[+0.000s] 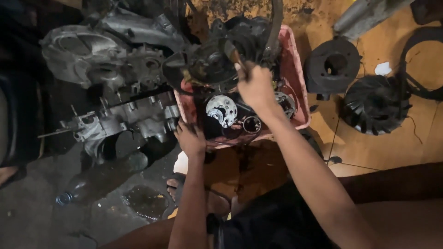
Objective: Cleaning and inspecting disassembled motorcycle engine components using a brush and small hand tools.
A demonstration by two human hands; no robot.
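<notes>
**Kid:** What is closest to us?

**Helper:** The person's dark shorts (277, 221), and two bare arms going up from there. A foot in a sandal (177, 186) rests on the floor below.

**Kid:** What is the right hand (256, 87) doing?

**Helper:** Its fingers are curled shut around a thin tool with a brown handle (234, 56). The tool is long and slanted. It points up and to the left, into a big black greasy engine part (217, 55).

**Kid:** Where is that part?

**Helper:** It sits over the top of the pink tub (295, 69), sticking out past the left rim.

**Kid:** And the left hand (190, 138)?

**Helper:** It rests on the tub's lower left corner. The fingers are bent over the edge, pressing on it.

**Kid:** What else is in the tub?

**Helper:** A round shiny metal piece (221, 110) and a small ring (252, 124).

**Kid:** And around it?

**Helper:** A grey engine case (115, 69) lies to the left. A black cylinder (332, 67) and a black fan wheel (374, 103) lie to the right on the brown floor. A plastic bottle (99, 180) lies on its side.
</notes>
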